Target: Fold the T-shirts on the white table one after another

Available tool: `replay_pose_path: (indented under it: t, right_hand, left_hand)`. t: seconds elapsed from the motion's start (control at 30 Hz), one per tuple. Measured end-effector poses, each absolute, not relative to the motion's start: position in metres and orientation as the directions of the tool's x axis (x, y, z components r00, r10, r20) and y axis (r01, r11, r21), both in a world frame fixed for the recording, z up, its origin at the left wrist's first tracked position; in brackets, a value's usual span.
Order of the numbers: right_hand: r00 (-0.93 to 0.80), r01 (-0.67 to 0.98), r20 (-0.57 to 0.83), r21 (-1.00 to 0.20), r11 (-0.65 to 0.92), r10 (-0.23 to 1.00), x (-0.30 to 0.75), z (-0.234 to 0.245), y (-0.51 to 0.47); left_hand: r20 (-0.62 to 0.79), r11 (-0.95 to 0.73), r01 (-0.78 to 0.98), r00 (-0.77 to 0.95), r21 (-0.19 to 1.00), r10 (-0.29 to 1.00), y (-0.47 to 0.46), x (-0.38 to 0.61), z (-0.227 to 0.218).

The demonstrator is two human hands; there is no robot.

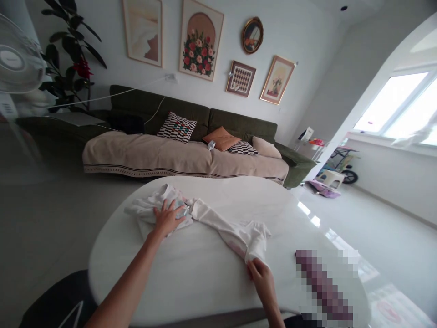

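Right hand [261, 275]: pinching a white garment [241, 234].
Left hand [167, 216]: lying spread on crumpled clothing [147, 207].
White garment: stretching out, seemingly not yet flattened.

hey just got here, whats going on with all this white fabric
A person is handling white cloth on a white table in front of a green sofa. Their left hand rests, fingers spread, on a crumpled heap of white cloth. Their right hand pinches the near end of a long white piece, which runs diagonally across the tabletop from beside the heap. Whether the two are joined is hard to tell from here.
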State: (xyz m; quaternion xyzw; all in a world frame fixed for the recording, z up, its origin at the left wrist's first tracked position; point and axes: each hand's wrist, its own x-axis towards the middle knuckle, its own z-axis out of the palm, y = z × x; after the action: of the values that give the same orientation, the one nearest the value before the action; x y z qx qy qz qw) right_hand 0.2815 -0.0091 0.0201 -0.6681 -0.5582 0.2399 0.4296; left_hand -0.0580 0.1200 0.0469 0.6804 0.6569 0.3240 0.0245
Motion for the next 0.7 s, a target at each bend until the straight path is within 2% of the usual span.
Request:
replay_pose_path:
  t: [0.17,0.47,0.6,0.7]
  right_hand:
    - [0.249,0.54,0.134,-0.841,-0.022,0.959,0.285,0.013,-0.006]
    - [0.232,0.555,0.069,-0.829,-0.074,0.97,0.306,0.007,-0.016]
    - [0.228,0.559,0.025,-0.822,-0.11,0.973,0.321,0.008,-0.025]
    - [0.281,0.551,0.039,-0.825,-0.128,0.959,0.329,0.023,-0.029]
  left_hand:
    - [0.33,-0.056,0.92,-0.082,0.389,0.94,0.14,-0.054,0.031]
    - [0.366,0.166,0.913,-0.309,0.374,0.878,0.136,-0.075,0.036]
    - [0.402,0.121,0.922,-0.276,0.368,0.873,0.131,-0.075,0.046]
    - [0.44,0.011,0.94,-0.17,0.34,0.882,0.113,-0.049,0.049]
